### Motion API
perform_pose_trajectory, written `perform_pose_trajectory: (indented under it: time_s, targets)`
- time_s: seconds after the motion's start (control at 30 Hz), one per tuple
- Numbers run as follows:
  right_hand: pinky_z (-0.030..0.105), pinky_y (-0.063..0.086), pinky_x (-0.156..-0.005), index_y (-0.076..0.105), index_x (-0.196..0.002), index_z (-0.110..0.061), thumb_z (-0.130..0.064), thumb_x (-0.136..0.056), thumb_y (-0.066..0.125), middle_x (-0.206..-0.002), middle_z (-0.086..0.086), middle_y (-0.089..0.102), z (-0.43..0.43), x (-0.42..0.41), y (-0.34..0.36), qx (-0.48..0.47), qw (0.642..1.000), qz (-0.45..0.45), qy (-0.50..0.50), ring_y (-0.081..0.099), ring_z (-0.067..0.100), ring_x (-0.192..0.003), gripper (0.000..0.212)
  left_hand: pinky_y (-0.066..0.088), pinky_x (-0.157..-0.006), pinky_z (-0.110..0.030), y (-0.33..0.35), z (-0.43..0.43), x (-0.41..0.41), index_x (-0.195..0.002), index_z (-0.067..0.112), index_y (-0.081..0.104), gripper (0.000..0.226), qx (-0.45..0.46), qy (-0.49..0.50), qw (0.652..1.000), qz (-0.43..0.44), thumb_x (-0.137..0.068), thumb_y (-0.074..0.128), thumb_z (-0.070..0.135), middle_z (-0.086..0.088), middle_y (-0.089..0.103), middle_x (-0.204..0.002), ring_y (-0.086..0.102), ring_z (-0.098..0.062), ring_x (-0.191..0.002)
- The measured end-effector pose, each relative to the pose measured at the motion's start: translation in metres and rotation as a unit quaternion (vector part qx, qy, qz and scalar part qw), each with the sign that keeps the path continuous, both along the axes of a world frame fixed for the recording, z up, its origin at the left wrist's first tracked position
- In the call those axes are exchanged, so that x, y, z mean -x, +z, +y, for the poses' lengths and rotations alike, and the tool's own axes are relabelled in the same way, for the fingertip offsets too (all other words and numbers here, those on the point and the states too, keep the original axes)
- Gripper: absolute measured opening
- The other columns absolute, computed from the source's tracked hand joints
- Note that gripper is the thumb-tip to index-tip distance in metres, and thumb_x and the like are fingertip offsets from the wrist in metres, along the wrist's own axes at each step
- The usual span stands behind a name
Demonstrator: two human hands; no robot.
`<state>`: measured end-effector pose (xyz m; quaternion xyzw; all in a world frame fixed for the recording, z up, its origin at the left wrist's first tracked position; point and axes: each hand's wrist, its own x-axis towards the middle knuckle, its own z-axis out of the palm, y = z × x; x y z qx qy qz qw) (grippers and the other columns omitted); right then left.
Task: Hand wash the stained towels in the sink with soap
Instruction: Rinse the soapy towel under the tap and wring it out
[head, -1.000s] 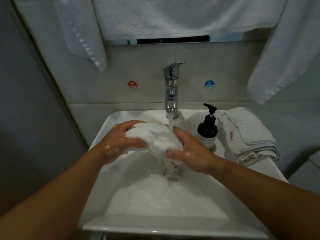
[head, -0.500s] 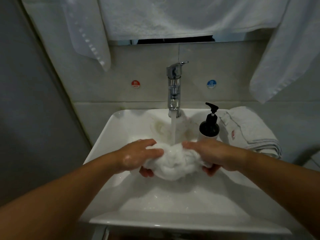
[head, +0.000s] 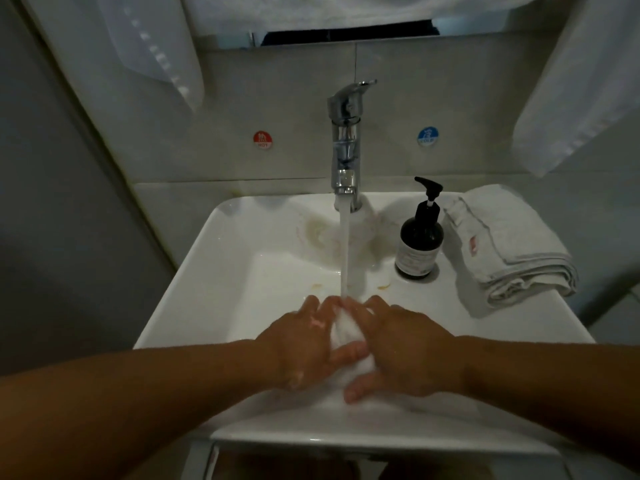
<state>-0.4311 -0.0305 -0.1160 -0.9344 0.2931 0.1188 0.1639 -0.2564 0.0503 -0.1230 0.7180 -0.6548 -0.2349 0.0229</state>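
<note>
Rinsing step, I judge — my left hand and right hand curl round the bunched wet towel, low in the sink under the running tap. Next it likely needs wringing, then the folded towel by the soap bottle.

The left hand and right hand are covering most of the white towel. Only a strip is showing between them, so how the fingers are lying underneath cannot be told. The hanging towels are running off the top edge. The label on the soap bottle and the red tag on the folded towel are showing too small to read.
</note>
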Motion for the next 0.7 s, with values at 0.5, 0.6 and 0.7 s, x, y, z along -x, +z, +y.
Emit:
perform_pose_trajectory:
  time_s: [0.5, 0.6, 0.7]
  targets:
    - [0.039, 0.057, -0.081, 0.053, -0.118, -0.034, -0.083, -0.056, 0.061, -0.104, -0.004, 0.068, -0.046, -0.026, -0.006, 0.035, 0.995, -0.082, -0.046, 0.064, 0.019, -0.091, 0.079, 0.058, -0.068, -0.04, -0.021, -0.049, -0.022, -0.087, 0.03, 0.058, 0.051, 0.088, 0.016, 0.996, -0.004, -0.089, 0.036, 0.076, 0.004, 0.067, -0.078, 0.068, -0.018, -0.066]
    - [0.038, 0.056, -0.086, 0.07, -0.097, -0.04, -0.081, -0.063, 0.068, -0.096, -0.014, 0.072, -0.047, -0.027, 0.008, -0.076, 0.992, -0.096, -0.034, 0.066, 0.008, -0.09, 0.053, 0.055, -0.087, -0.042, -0.005, -0.056, -0.021, -0.11, 0.026, 0.067, 0.058, 0.026, -0.027, 0.997, -0.07, -0.094, 0.037, 0.074, -0.006, 0.07, -0.098, 0.068, -0.023, -0.087]
    - [0.036, 0.05, -0.101, 0.062, -0.121, -0.044, -0.08, -0.076, 0.063, -0.119, -0.019, 0.065, -0.038, -0.025, 0.028, -0.142, 0.986, -0.089, -0.004, 0.062, 0.009, -0.108, 0.057, 0.048, -0.099, -0.04, 0.021, -0.05, -0.024, -0.131, 0.018, 0.064, 0.089, -0.018, -0.012, 0.999, -0.036, -0.088, 0.022, 0.085, -0.011, 0.067, -0.123, 0.063, -0.027, -0.108]
